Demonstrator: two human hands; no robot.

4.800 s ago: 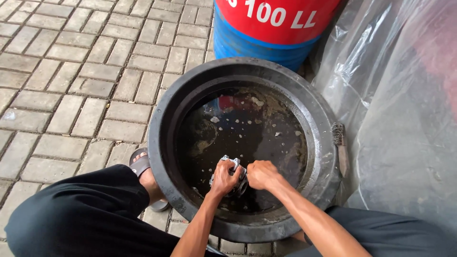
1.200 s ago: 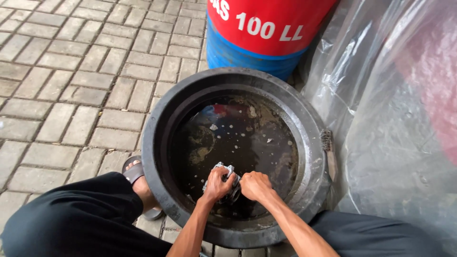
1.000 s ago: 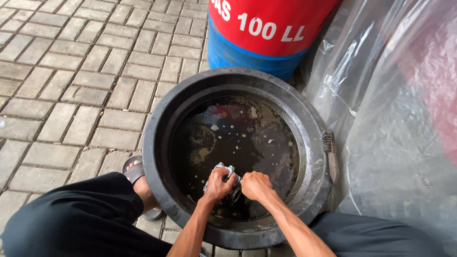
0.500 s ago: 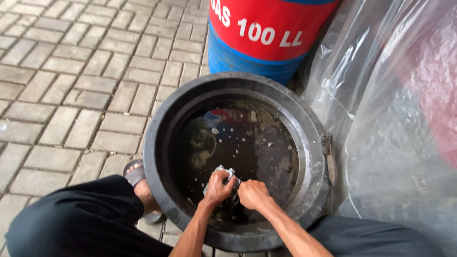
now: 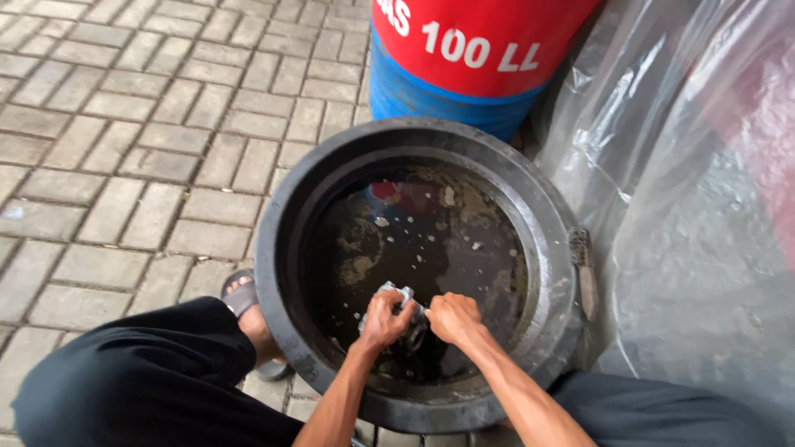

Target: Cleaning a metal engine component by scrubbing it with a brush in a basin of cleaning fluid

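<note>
Brick paving [image 5: 124,165] | black basin [image 5: 290,248] | both hands' fingers [image 5: 389,308] curled around grey part [image 5: 397,294]

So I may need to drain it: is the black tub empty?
No. The black tub holds dark water with floating foam flecks.

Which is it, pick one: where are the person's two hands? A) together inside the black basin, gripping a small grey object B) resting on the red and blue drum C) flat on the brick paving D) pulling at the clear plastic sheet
A: the left hand and right hand meet low inside the black basin, closed around a small grey object over dark water.
</note>
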